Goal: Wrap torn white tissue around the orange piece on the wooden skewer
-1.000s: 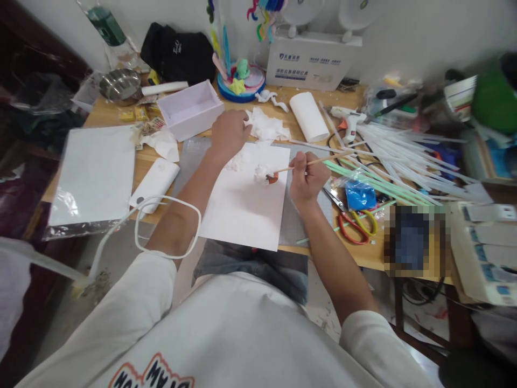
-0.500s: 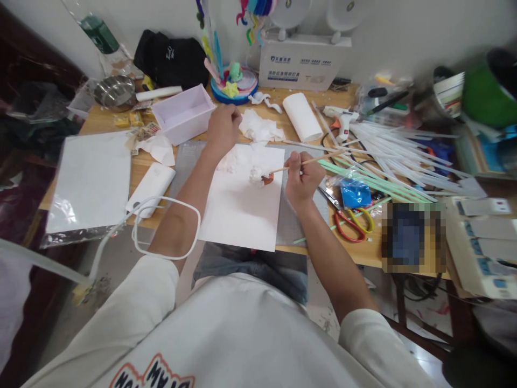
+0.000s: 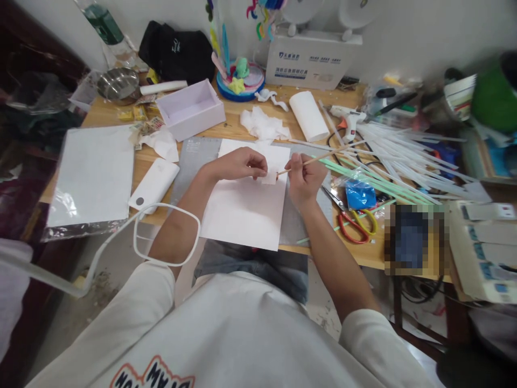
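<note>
Over the white paper sheet (image 3: 246, 215), my left hand (image 3: 242, 163) pinches a small piece of white tissue (image 3: 270, 175). My right hand (image 3: 306, 180) is closed round a thin wooden stick (image 3: 319, 157). The stick's left end carries something small and reddish-brown, which touches or nearly touches the tissue and is partly hidden by it. Beneath the sheet lies a grey cutting mat (image 3: 189, 161). Crumpled tissue (image 3: 262, 125) rests just behind the sheet.
Scissors (image 3: 353, 226), a blue packet (image 3: 361, 195) and pale green and white strips (image 3: 412, 156) lie right. A glue gun (image 3: 350, 121), tissue roll (image 3: 309, 116) and lilac box (image 3: 191, 110) stand behind. A white lamp arm (image 3: 109, 237) crosses at left.
My left hand has come forward and right from near the lilac box to the stick's tip, now with tissue in its fingers. My right hand still holds the stick. The view has shifted slightly.
</note>
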Demonstrator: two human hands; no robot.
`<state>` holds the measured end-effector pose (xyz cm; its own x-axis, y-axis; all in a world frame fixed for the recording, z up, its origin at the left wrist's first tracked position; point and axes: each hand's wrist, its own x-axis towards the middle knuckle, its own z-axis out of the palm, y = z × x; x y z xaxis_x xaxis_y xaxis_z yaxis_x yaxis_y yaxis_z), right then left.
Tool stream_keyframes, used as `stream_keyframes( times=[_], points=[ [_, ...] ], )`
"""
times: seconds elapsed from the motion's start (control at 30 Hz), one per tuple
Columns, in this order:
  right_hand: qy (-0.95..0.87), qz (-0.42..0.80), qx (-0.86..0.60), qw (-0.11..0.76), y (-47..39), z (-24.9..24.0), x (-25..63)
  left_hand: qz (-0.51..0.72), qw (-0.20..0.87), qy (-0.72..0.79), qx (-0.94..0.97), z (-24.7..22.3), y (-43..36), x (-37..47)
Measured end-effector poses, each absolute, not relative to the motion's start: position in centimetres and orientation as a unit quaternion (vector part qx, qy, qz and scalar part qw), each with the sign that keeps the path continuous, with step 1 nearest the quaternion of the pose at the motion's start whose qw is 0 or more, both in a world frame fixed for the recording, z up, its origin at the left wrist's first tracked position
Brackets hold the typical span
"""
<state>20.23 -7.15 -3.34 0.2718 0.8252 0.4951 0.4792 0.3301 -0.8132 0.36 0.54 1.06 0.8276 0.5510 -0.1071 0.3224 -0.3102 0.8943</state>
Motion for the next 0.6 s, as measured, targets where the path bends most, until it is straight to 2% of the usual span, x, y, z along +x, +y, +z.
stream_keyframes(
  times=[0.23,0.6],
  points=[
    [-0.584,0.123,-0.583,0.551,-6.9,-3.2,20.3,0.064,0.484,0.280,0.826,0.9,1.2,-0.8],
    [-0.562,0.106,-0.597,0.562,-6.9,-3.4,20.6,0.134,0.389,0.332,0.849,-1.5,-0.3,2.3]
  ],
)
